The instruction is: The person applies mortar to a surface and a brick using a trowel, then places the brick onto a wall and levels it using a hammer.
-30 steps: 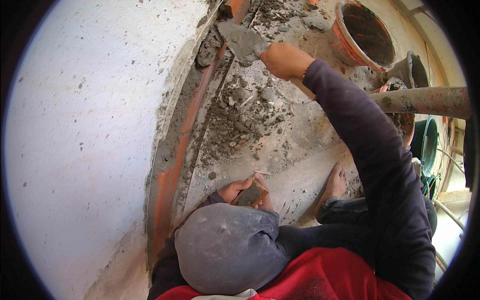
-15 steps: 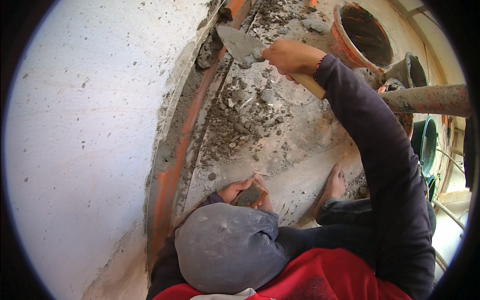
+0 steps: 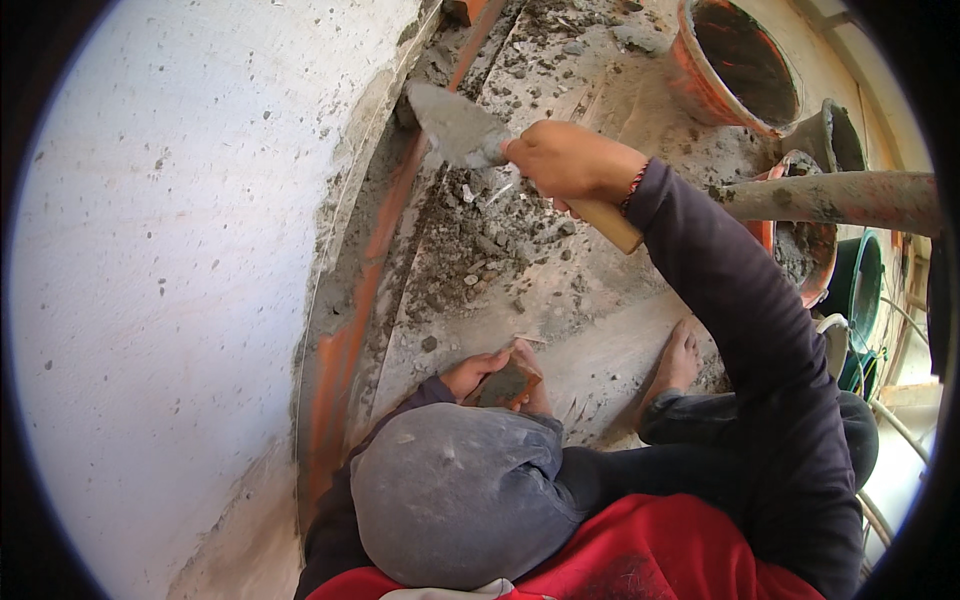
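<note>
My right hand point(image 3: 575, 160) is closed around the wooden handle of a trowel point(image 3: 450, 125). Wet grey mortar coats its blade, and the tip reaches over the mortar-filled gap by the white wall point(image 3: 180, 220). An orange strip point(image 3: 385, 230), like brick or tile, runs along that gap. Low down, beside my bare left foot point(image 3: 530, 365), my left hand point(image 3: 472, 376) is closed at the edge of an orange-edged piece with a grey face point(image 3: 504, 385). My knee hides part of this piece, and its kind is unclear.
An orange bucket point(image 3: 690, 75) stands at the far right, with a dark bucket point(image 3: 838, 135), a mortar-filled orange bucket point(image 3: 825, 265) and a green bucket point(image 3: 870, 275) nearby. A crusted pole point(image 3: 830, 197) juts in from the right. Mortar crumbs point(image 3: 490, 245) litter the floor.
My right hand has brought the trowel a little left and nearer, toward the wall gap. My left hand has barely shifted, and less of the piece's orange edge shows.
</note>
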`<state>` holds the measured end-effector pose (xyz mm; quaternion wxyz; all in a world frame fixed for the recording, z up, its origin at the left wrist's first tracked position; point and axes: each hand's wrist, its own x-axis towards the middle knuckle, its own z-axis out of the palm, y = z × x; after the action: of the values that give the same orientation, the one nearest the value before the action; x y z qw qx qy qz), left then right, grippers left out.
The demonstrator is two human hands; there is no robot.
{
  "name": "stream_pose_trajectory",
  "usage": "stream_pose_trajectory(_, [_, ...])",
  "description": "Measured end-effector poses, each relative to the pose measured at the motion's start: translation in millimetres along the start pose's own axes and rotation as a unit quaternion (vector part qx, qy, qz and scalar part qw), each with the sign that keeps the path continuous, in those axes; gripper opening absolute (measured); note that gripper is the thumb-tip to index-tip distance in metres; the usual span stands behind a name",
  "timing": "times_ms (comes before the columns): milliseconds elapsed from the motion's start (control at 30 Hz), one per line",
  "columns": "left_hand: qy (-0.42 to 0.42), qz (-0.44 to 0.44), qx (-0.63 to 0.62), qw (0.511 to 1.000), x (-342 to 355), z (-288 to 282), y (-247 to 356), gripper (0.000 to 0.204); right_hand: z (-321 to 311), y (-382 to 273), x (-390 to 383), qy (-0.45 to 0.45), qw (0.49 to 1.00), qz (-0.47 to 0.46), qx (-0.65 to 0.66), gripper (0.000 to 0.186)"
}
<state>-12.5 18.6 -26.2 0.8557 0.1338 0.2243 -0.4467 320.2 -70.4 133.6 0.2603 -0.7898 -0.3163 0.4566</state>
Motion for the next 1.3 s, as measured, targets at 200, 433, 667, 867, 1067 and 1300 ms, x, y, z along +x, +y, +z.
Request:
stream_pose_trajectory(200, [0.0, 0.004, 0.009, 1.0, 1.4, 1.3, 0.5, 0.054, 45.6, 13.5, 10.5, 0.095, 0.95, -0.179, -0.238, 0.049])
stream_pose_trajectory(433, [-0.001, 0.009, 0.024, 1.0, 2.3, -8.4, -6.3, 0.06, 50.6, 22.3, -3.1, 0.088, 0.967, 0.073, 0.23, 0.041])
stream_pose_trajectory(667, [-0.013, 0.002, 0.019, 1.0, 1.7, -1.5, 0.2, 0.058, 79.8, 36.4, 23.8, 0.06, 0.781, 0.092, 0.615, 0.037])
stream_pose_trajectory(867, [-0.007, 0.015, 0.006, 1.0, -0.6, 2.0, -0.1, 0.055, 112.5, 8.5, 79.3, 0.073, 0.732, 0.065, 0.674, 0.037])
stream_pose_trajectory(1067, [0.027, 0.025, 0.001, 0.999, -0.2, -0.6, -2.2, 0.054, 152.9, 3.6, 51.0, 0.06, 0.758, 0.044, 0.648, 0.041])
stream_pose_trajectory(1300, [-0.013, 0.029, 0.028, 0.999, -0.7, -13.3, -2.6, 0.047, 179.6, -1.5, 58.8, 0.025, 0.692, 0.042, 0.72, 0.041])
